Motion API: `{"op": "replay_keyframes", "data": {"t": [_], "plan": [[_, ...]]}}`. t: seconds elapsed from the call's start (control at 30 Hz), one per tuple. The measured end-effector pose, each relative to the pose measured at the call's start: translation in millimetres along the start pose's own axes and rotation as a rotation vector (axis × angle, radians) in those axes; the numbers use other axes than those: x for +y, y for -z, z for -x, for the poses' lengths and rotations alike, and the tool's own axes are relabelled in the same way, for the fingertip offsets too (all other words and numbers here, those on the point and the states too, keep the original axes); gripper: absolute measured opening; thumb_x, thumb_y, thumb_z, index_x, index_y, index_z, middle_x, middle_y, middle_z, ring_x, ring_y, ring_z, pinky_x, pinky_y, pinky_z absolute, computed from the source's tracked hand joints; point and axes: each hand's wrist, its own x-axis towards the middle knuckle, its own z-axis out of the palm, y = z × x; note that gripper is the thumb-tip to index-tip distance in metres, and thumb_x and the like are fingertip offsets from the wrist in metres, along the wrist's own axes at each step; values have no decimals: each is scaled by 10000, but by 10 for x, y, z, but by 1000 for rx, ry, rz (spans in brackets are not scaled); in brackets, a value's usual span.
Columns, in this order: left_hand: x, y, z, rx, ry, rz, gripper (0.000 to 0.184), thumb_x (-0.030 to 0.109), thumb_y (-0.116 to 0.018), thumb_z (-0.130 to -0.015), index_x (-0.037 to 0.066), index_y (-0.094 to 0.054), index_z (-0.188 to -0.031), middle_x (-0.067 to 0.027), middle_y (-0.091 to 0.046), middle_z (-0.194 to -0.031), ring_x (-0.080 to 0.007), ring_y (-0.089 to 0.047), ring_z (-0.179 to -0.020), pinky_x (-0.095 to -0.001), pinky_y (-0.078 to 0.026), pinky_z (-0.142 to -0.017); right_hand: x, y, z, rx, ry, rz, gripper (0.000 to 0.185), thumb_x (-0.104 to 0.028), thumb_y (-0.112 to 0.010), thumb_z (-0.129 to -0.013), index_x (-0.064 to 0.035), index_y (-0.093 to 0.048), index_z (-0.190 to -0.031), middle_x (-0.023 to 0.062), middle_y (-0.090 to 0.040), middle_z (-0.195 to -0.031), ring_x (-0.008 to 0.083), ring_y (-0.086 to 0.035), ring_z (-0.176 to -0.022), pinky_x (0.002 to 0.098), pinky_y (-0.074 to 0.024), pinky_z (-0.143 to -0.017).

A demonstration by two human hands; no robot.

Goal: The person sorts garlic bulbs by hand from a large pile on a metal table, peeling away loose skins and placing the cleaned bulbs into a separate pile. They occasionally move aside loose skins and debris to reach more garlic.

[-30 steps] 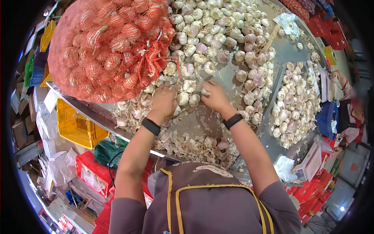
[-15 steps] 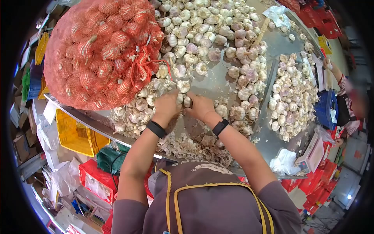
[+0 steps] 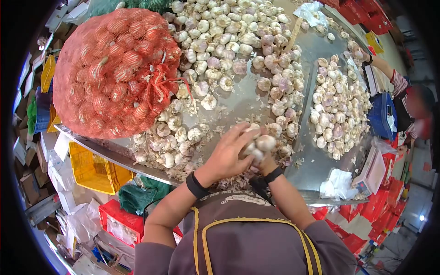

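Note:
Several whitish garlic bulbs point(image 3: 260, 145) are gathered between my two hands, close in front of my apron. My left hand point(image 3: 229, 153) curls its fingers and thumb around them from the left. Behind and below the same bulbs is my right hand point(image 3: 268, 165), its fingers largely hidden by them. Loose garlic bulbs point(image 3: 172, 142) lie among dry skins to the left of my hands. On the right, a column of purplish-white bulbs point(image 3: 280, 91) runs along the metal table point(image 3: 233, 103).
A red mesh sack point(image 3: 114, 73) full of bulbs fills the table's left side. A large garlic heap point(image 3: 229, 23) lies at the back, another pile point(image 3: 339, 105) beyond a metal divider at right. Yellow crate point(image 3: 94, 169) stands below left. Another person's hand point(image 3: 364, 56) reaches in at far right.
Both hands have moved right and closer to my body, bringing the garlic bulbs together between them. The other person's hand has moved inward over the far-right pile.

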Motion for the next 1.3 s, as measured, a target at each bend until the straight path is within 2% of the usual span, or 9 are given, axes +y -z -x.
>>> {"op": "replay_keyframes", "data": {"t": [0.2,0.27,0.43,0.63,0.73,0.8,0.9,1.07,1.3], "plan": [[-770,147,-241,107,564,-86,654,314,-666,-859,101,-408,-1421,-206,-531,-1336,-367,-588,-1142,-438,-495,-927,-1145,-419,880,-597,9,-434,590,-119,-676,-828,-181,-462,-1374,61,-521,-1346,259,-561,-1170,424,-560,-877],[-1014,191,-407,138,646,-154,707,343,-674,-854,107,-373,-1449,-219,-533,-1335,-374,-597,-1129,-441,-504,-908,-1617,-509,1372,-422,800,-319,621,-194,-614,-889,-83,-377,-1452,136,-435,-1456,358,-455,-1310,519,-486,-1011],[-1561,-51,-632,146,765,-480,874,405,-709,-813,141,-256,-1512,-266,-455,-1375,-428,-626,-1038,-473,-521,-845,-1944,-678,1457,-206,1185,-426,592,-313,-512,-960,-6,-368,-1446,191,-427,-1457,328,-434,-1322,503,-421,-1065],[-1856,-142,-690,34,595,-483,631,295,-682,-845,132,-393,-1382,-275,-486,-1295,-434,-634,-966,-484,-521,-813,-1214,-859,-373,628,658,969,475,-229,-626,-913,-62,-478,-1333,94,-633,-1090,162,-630,-919,271,-516,-751],[-1921,-19,-477,367,288,-171,461,282,-653,-899,161,-484,-1310,-211,-627,-1127,-361,-664,-884,-453,-543,-701,-945,-670,-1302,472,600,1952,498,-185,-681,-876,-142,-511,-1343,90,-596,-1192,234,-605,-1084,347,-505,-866],[-1668,262,-383,299,923,1099,337,311,-586,-969,184,-507,-1271,-154,-658,-995,-266,-673,-760,-386,-543,-613,-809,-627,-1754,302,740,2555,490,-221,-675,-887,-195,-499,-1344,139,-582,-1189,328,-607,-1051,417,-512,-862],[-1596,430,-149,341,870,1434,374,429,-426,-1027,141,-513,-1249,-129,-669,-961,-196,-650,-688,-309,-515,-520,-691,-524,-2174,411,556,2900,528,-302,-675,-885,-220,-469,-1365,166,-540,-1192,378,-610,-981,463,-525,-819],[-1540,546,13,342,788,1647,488,488,-361,-1027,100,-514,-1281,-140,-684,-975,-186,-632,-647,-296,-505,-505,-585,-405,-2247,435,435,2709,445,-301,-644,-915,-206,-491,-1323,168,-564,-1149,341,-623,-936,460,-516,-795],[-1079,387,-178,355,592,859,336,208,-518,-993,58,-530,-1293,-111,-629,-1156,-142,-605,-967,-286,-513,-816,-481,-106,-1318,137,-153,561,438,-419,-383,-1031,-82,-538,-1264,100,-659,-1110,223,-672,-860,324,-572,-729]]}}
